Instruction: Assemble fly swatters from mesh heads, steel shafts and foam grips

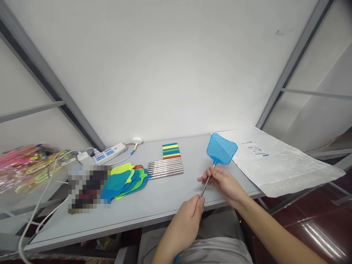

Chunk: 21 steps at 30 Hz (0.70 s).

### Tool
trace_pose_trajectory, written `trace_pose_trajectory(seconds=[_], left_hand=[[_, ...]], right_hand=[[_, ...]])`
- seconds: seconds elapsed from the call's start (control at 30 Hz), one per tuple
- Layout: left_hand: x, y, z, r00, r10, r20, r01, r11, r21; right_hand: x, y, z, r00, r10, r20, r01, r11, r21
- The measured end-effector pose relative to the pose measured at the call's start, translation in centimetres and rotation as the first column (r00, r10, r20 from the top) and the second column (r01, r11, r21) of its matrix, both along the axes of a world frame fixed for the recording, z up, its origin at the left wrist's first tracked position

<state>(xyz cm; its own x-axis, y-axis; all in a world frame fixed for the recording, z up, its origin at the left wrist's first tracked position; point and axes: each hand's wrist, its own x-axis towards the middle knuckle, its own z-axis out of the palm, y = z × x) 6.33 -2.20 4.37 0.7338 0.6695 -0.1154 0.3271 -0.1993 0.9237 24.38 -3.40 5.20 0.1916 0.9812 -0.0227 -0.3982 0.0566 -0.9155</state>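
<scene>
A fly swatter (222, 148) with a blue slatted head and a thin metal rod is held over the front of the table, its head pointing away from me. My left hand (188, 218) is closed around the lower end of the rod, and what lies inside the fist is hidden. Higher up, just below the head, my right hand (221, 179) pinches the rod between thumb and fingers. To the left lie a pile of coloured swatter heads (125, 181), a row of metal rods (166, 168) and a row of coloured strips (171, 150).
A white plastic mailer bag (264, 165) with a label covers the table's right end and overhangs its edge. A power strip (110, 153) with plugs and cables sits at the back left, near a blurred-out dark object (89, 190). Bagged colourful items (33, 165) are beyond the left edge.
</scene>
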Motion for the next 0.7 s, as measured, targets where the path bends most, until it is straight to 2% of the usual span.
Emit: trace_pose_trajectory(seconds=[0.13,0.23,0.33,0.47,0.57,0.7], left_hand=[[-1.0,0.1,0.9,1.000,0.026,0.012,-0.026,1.000,0.008],[-1.9,-0.1,1.4,0.996,0.053,0.070,-0.048,0.997,-0.065],[-2.4,-0.5,1.7,0.992,0.077,0.105,-0.067,0.993,-0.099],[-2.3,-0.9,1.8,0.992,0.076,0.102,-0.071,0.996,-0.054],[-1.8,-0.8,1.4,0.996,0.062,0.067,-0.061,0.998,-0.014],[-1.3,-0.6,0.9,0.996,0.077,0.046,-0.077,0.997,0.000]], right_hand=[[1.0,1.8,2.4,0.998,0.000,0.058,-0.003,0.998,0.061],[-0.8,1.6,3.3,1.000,0.000,0.023,-0.003,0.995,0.101],[-3.9,-0.1,2.8,0.999,0.020,0.028,-0.022,0.995,0.100],[-6.6,-2.2,1.0,0.993,0.110,0.030,-0.111,0.994,0.022],[-6.6,-2.3,0.2,0.993,0.115,0.030,-0.115,0.993,0.004],[-5.7,-1.4,0.4,0.997,0.058,0.040,-0.059,0.998,0.015]])
